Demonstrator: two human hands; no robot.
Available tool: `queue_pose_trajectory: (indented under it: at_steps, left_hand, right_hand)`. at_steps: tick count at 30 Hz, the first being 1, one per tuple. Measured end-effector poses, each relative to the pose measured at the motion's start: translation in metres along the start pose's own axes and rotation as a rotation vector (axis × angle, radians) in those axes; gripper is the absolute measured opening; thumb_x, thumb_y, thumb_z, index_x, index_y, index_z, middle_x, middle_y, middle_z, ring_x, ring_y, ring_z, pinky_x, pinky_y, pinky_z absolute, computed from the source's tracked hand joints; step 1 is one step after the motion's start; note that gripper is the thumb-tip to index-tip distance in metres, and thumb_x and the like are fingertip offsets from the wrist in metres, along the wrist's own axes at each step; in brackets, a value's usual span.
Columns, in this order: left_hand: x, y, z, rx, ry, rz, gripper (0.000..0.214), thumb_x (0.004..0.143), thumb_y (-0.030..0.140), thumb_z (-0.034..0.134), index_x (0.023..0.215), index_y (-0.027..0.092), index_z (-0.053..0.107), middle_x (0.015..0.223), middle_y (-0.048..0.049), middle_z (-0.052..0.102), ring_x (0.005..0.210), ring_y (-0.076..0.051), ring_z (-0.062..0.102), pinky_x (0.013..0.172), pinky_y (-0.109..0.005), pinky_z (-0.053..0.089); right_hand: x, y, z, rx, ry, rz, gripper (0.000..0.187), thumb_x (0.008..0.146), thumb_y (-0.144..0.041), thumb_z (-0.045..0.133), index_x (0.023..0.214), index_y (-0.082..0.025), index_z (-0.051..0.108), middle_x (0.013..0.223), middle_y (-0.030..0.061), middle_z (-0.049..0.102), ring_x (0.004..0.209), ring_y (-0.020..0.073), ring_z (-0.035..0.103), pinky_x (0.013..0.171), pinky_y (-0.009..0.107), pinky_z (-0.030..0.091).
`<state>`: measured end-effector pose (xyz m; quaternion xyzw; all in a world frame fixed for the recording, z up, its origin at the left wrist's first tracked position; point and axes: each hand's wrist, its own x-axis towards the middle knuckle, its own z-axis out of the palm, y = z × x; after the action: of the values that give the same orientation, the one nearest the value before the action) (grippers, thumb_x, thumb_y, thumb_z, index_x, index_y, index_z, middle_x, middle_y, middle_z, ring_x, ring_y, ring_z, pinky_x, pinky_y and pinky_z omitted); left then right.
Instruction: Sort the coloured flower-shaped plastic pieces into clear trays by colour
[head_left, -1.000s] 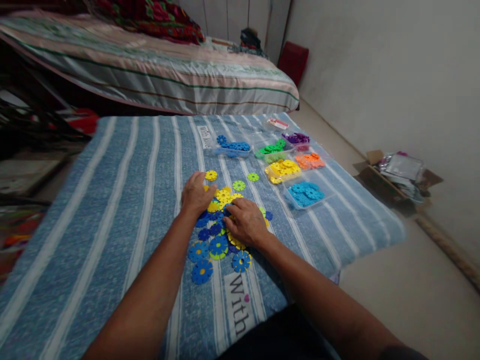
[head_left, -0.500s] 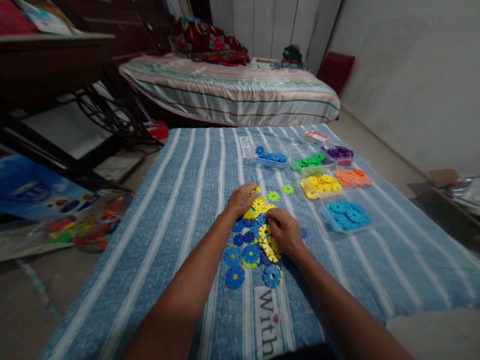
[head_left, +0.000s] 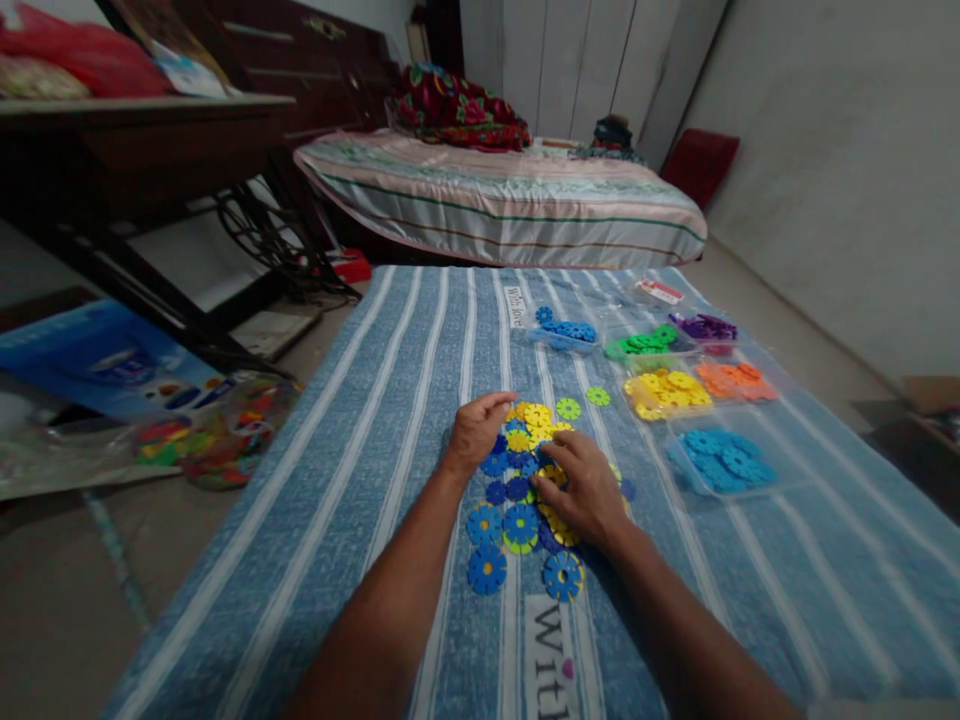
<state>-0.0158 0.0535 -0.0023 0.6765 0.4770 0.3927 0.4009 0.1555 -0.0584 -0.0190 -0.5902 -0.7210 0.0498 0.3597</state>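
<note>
Flat, notched plastic discs lie joined and overlapping on the striped cloth, with yellow discs (head_left: 538, 415) at the far end and blue discs (head_left: 487, 569) nearest me. At the upper left of this arrangement is my left hand (head_left: 475, 432), its fingers stretched out beside the yellow discs and holding nothing I can see. My right hand (head_left: 581, 488) rests over the right side, fingers apart, touching or just above yellow and blue discs that it partly hides. Two loose lime-green discs (head_left: 568, 408) lie just beyond the hands.
To the right stand clear boxes of discs: light blue (head_left: 724, 462), yellow (head_left: 667, 392), orange (head_left: 736, 381), green (head_left: 651, 343), purple (head_left: 705, 329) and darker blue (head_left: 566, 332). A bed (head_left: 502, 195) stands beyond the cloth-covered surface (head_left: 360, 430). A sewing-machine table (head_left: 142, 130) is at left.
My left hand has come off the far yellow disc and drawn back to the left edge of the arrangement. My right hand's curled fingers have spread. The view has turned slightly left.
</note>
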Motion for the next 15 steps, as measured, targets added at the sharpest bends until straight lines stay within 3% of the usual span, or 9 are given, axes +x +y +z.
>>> queue_pose_trajectory:
  at_steps: [8,15]
  left_hand:
    - [-0.005,-0.007,-0.005,0.311,-0.153,0.236,0.049,0.066,0.029,0.078,0.113,0.018,0.070,0.138,-0.0129,0.058,0.133,-0.030,0.049,0.115,-0.048,0.037]
    - [-0.001,-0.014,-0.007,0.296,-0.122,0.233,0.029,0.075,0.018,0.065,0.102,0.020,0.073,0.122,-0.0071,0.069,0.119,-0.023,0.061,0.110,-0.042,0.045]
  right_hand:
    - [-0.002,0.005,0.005,0.008,0.083,0.114,0.021,0.087,-0.032,0.057,0.100,-0.021,0.070,0.110,0.0124,0.067,0.107,0.0276,0.061,0.094,0.045,0.050]
    - [-0.001,0.012,0.004,0.037,0.111,0.160,0.022,0.087,-0.023,0.051,0.094,-0.020,0.071,0.107,0.0125,0.068,0.103,0.0262,0.062,0.094,0.046,0.050]
